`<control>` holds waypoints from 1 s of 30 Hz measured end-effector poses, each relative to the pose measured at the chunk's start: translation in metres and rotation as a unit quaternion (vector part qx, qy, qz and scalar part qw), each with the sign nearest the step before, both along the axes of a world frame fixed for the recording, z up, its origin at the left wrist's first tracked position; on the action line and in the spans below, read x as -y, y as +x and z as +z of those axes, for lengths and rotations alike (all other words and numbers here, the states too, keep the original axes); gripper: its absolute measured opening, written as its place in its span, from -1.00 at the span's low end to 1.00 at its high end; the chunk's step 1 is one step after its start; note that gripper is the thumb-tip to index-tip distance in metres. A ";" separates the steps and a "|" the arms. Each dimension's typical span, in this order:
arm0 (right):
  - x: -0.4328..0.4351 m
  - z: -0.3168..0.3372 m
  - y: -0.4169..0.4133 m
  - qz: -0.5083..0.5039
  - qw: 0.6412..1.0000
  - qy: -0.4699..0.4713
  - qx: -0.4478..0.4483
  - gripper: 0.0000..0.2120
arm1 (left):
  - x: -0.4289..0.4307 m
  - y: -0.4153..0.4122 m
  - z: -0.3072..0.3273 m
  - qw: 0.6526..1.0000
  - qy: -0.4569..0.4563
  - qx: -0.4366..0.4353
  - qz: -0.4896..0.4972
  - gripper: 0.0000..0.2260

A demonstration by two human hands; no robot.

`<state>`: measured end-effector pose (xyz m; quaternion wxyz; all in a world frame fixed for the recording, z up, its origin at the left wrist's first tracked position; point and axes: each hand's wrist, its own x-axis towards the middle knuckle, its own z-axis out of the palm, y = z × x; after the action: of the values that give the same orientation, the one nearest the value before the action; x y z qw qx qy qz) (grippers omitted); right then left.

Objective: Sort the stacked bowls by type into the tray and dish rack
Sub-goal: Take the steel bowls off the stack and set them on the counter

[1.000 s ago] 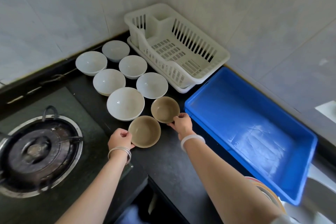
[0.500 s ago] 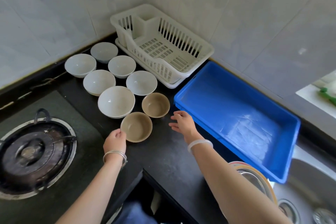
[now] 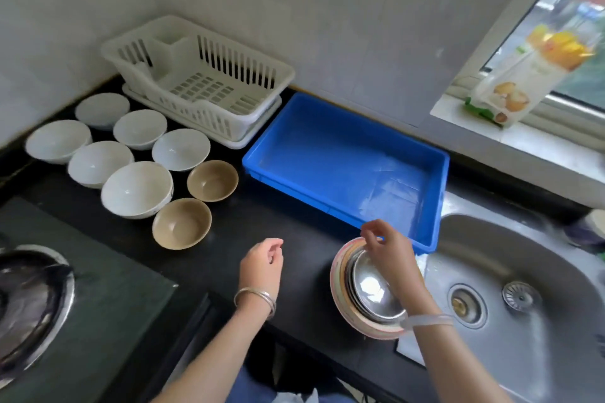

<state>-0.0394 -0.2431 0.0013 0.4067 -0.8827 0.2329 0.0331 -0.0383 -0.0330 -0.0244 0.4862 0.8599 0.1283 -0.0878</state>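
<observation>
Six white bowls (image 3: 137, 188) sit in the left part of the frame on the black counter (image 3: 262, 226), laid out in two rows, and two tan bowls (image 3: 181, 222) stand just beside them toward the centre, each on its own and mouth up. Behind them, at upper left, one white dish rack (image 3: 199, 82) stands against the wall with nothing in it. Just right of it, one blue tray (image 3: 347, 160) lies bare. At lower centre right, a stack of nested bowls (image 3: 366, 291) rests on the counter edge beside the steel sink (image 3: 510, 298); a shiny metal bowl is innermost, pinkish rims ring it, and I cannot count the layers. The right hand (image 3: 389, 252) reaches over the far rim of this stack, fingers curled and pinched at the rim; whether it grips I cannot tell. The left hand (image 3: 262, 263) hovers loosely curled over bare counter, holding nothing. One gas burner (image 3: 29, 301) shows at lower left
</observation>
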 end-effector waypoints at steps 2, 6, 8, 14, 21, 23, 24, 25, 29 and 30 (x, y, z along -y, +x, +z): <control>0.024 -0.003 -0.024 -0.015 0.997 -0.081 -0.010 -0.90 | 0.034 -0.008 0.000 0.998 -0.003 0.006 -0.068 -0.79; 0.052 -0.015 -0.056 -0.008 0.977 -0.207 -0.046 -0.86 | 0.082 -0.015 0.001 0.983 0.019 0.016 -0.180 -0.77; 0.053 -0.020 -0.065 -0.002 0.971 -0.229 -0.064 -0.82 | 0.094 -0.017 -0.001 0.977 0.046 0.018 -0.209 -0.73; 0.045 -0.027 -0.066 -0.013 0.967 -0.244 -0.065 -0.79 | 0.102 -0.018 -0.007 0.969 0.107 0.022 -0.223 -0.73; 0.057 -0.024 -0.065 -0.059 0.978 -0.190 -0.059 -0.91 | 0.105 -0.020 -0.006 0.967 0.128 0.021 -0.217 -0.74; 0.061 -0.022 -0.066 -0.079 0.986 -0.138 -0.048 -0.92 | 0.106 -0.019 -0.005 0.968 0.127 0.019 -0.216 -0.73; 0.063 -0.021 -0.067 -0.089 0.988 -0.115 -0.042 -0.93 | 0.107 -0.018 -0.005 0.967 0.129 0.018 -0.217 -0.73; 0.066 -0.021 -0.069 -0.100 0.990 -0.095 -0.035 -0.94 | 0.108 -0.017 -0.005 0.967 0.133 0.016 -0.217 -0.73; 0.075 -0.014 -0.075 -0.144 0.989 -0.035 -0.002 -0.91 | 0.113 -0.011 -0.002 0.972 0.122 -0.019 -0.202 -0.80; 0.077 -0.012 -0.076 -0.150 0.988 -0.021 0.004 -0.87 | 0.115 -0.010 -0.001 0.973 0.115 -0.031 -0.196 -0.81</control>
<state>-0.1155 -0.3204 -0.0111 0.3889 -0.8466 0.3615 -0.0367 -0.0480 -0.1484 -0.0252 0.3530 0.9154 -0.0190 -0.1923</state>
